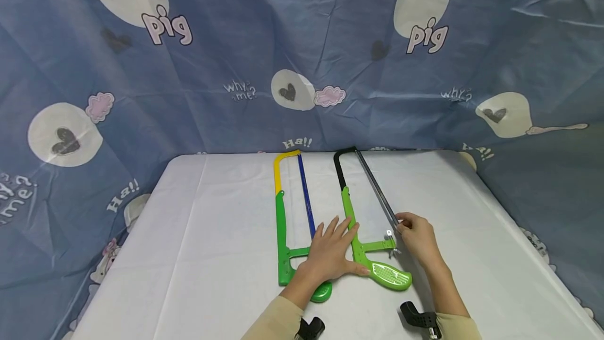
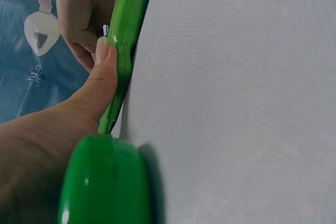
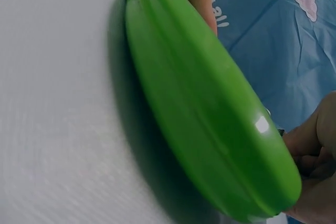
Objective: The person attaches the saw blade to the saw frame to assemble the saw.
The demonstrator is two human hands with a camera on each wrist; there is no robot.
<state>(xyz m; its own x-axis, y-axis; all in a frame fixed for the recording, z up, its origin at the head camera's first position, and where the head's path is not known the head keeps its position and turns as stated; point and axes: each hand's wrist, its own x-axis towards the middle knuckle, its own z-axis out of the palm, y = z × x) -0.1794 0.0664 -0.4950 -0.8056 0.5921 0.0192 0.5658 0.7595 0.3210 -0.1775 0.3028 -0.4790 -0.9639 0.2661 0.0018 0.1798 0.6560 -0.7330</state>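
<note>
Two hacksaws lie side by side on the white table. The right hacksaw (image 1: 349, 203) has a light green frame, a black far end and a grey hacksaw blade (image 1: 376, 183). My right hand (image 1: 419, 237) pinches the blade's near end, which stands off to the right of the bolt and wing nut (image 1: 391, 240). My left hand (image 1: 330, 253) rests with spread fingers on the light green frame, its thumb against the handle (image 2: 128, 11). Partly under that hand, the left hacksaw (image 1: 281, 224) is darker green and yellow with a blue blade (image 1: 306, 195). Its middle is hidden.
A white cloth covers the table (image 1: 212, 256). Behind it hangs a blue printed curtain (image 1: 245, 46), which also borders both sides. Black wrist mounts (image 1: 417, 316) sit near both sleeves.
</note>
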